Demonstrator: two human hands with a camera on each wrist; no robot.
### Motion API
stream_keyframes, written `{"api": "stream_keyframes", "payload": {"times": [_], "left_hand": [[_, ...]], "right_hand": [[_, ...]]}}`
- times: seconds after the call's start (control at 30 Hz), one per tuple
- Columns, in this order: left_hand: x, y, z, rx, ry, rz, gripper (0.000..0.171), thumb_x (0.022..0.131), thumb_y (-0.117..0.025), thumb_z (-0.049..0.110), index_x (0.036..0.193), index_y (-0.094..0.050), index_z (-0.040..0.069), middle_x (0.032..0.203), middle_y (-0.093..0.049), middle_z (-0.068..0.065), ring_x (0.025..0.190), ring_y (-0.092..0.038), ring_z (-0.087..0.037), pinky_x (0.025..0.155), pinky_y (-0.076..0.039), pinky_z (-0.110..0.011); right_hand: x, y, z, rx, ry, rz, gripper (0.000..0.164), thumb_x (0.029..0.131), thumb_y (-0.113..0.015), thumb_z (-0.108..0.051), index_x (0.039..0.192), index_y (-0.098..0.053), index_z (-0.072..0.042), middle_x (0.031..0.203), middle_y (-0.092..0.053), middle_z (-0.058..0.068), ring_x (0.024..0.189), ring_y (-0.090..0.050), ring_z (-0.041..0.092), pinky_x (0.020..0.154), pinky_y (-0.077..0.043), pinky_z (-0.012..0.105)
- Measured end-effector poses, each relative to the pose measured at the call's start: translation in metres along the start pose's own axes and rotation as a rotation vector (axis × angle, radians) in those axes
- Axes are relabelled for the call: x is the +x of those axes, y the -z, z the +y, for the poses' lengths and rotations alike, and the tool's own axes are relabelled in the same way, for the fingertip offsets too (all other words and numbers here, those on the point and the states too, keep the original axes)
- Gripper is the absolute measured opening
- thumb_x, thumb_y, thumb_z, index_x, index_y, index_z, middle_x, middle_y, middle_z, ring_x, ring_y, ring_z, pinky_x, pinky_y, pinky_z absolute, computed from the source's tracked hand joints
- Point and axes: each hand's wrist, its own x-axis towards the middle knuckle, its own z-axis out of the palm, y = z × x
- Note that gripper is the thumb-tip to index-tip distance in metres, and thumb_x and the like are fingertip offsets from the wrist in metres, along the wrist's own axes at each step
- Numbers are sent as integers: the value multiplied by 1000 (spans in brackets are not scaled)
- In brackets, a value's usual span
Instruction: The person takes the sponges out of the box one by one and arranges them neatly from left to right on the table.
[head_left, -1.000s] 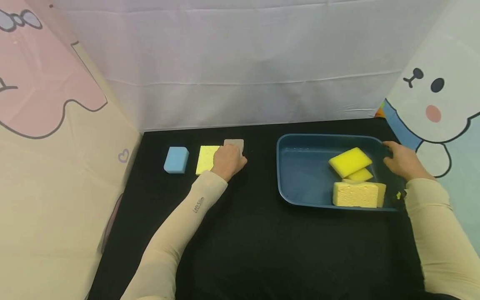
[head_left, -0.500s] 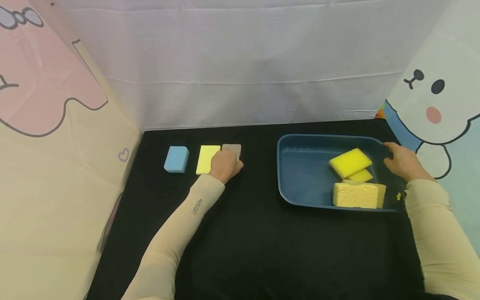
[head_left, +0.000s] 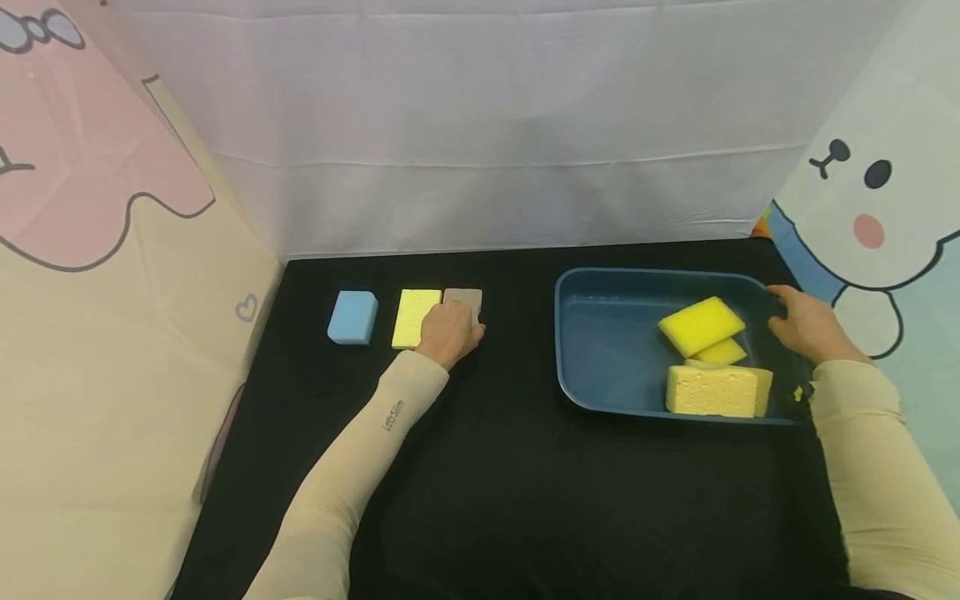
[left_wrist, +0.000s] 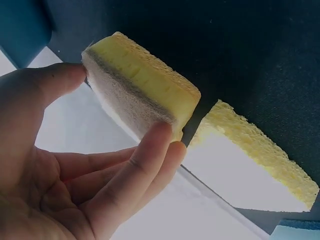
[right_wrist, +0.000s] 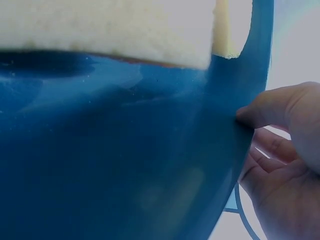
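My left hand point(head_left: 447, 333) is on a sponge point(head_left: 465, 298) with a grey scouring face and a yellow body. In the left wrist view the thumb pinches one end of this sponge point(left_wrist: 142, 80) and the fingertips point(left_wrist: 160, 131) the other. Just left of it lies a pale yellow sponge point(head_left: 415, 317), and farther left a light blue sponge point(head_left: 352, 317). My right hand point(head_left: 812, 323) grips the right rim of a blue tray point(head_left: 600, 350), thumb inside and fingers outside the wall. The tray holds a bright yellow sponge point(head_left: 701, 325) leaning on another, and pale porous sponges point(head_left: 711, 390).
A black cloth point(head_left: 600, 500) covers the table. White fabric point(head_left: 487, 125) hangs behind it. Printed cartoon panels point(head_left: 112, 375) stand at both sides. A small yellow crumb point(head_left: 798, 392) shows near the tray's right end.
My left hand and the grey-faced sponge have shifted slightly left and toward me, closer to the pale yellow sponge, then nearly stopped. The right hand and tray have stayed in place.
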Motion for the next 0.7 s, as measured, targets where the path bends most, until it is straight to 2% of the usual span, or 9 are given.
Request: {"api": "stream_keyframes", "payload": {"times": [0.23, 0.33, 0.5, 0.6, 0.7], "left_hand": [[-1, 6, 3, 0, 3, 12, 42, 91, -73, 40, 87, -71, -2, 76, -66, -11, 61, -58, -22, 54, -52, -36], [-1, 13, 5, -2, -7, -13, 44, 86, -77, 43, 94, -72, 0, 81, -66, -11, 65, -58, -22, 55, -52, -38], [-2, 24, 5, -1, -69, -96, 51, 81, -83, 44, 106, -71, 1, 92, -66, -11, 74, -61, -22, 59, -55, -39], [-4, 27, 4, 7, -99, -136, 56, 81, -83, 44, 113, -68, 1, 100, -66, -12, 82, -64, -23, 66, -57, -40], [-5, 28, 4, 19, -110, -146, 59, 82, -81, 45, 118, -67, 0, 106, -66, -14, 89, -64, -25, 72, -57, -43]], "right_hand": [[0, 0, -1, 3, -12, -14, 57, 90, -48, -1, 140, -30, 18, 128, -38, 48, 114, -39, 66, 93, -33, 73], [0, 0, -1, 2, -4, -12, 56, 90, -48, 0, 140, -30, 18, 127, -39, 48, 113, -39, 66, 92, -33, 73], [-1, 0, -2, -1, 3, -8, 56, 90, -49, 1, 139, -31, 19, 125, -40, 48, 112, -40, 65, 92, -34, 72], [-1, 0, -2, -3, -3, -11, 56, 90, -49, 1, 139, -30, 19, 125, -40, 48, 113, -40, 65, 93, -33, 72], [-1, 1, -3, 0, -5, -16, 56, 90, -48, 1, 140, -30, 19, 126, -39, 48, 113, -40, 65, 93, -33, 72]]}}
